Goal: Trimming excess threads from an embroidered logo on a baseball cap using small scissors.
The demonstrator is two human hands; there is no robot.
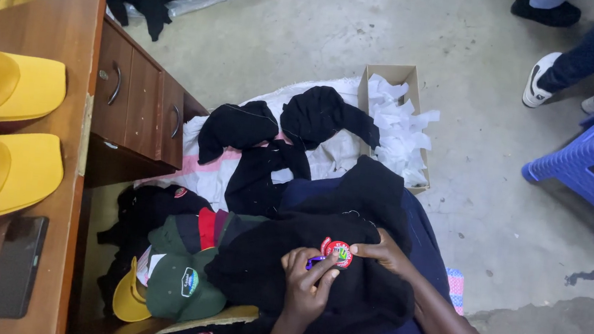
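We pin a round red embroidered patch (pixel 338 253) to black fabric (pixel 316 276) on our lap.
Our left hand (pixel 306 284) curls closed around a small purple tool (pixel 314 262); our right hand (pixel 384 255) presses fingertips (pixel 354 249) on the patch's edge.

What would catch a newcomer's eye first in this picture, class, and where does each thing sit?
Two bright yellow caps stand out on the wooden desk at the left edge. Low in the middle, the left hand and right hand meet over a round red badge on black cloth in the person's lap. At the right, a blue plastic stool stands on the grey floor.
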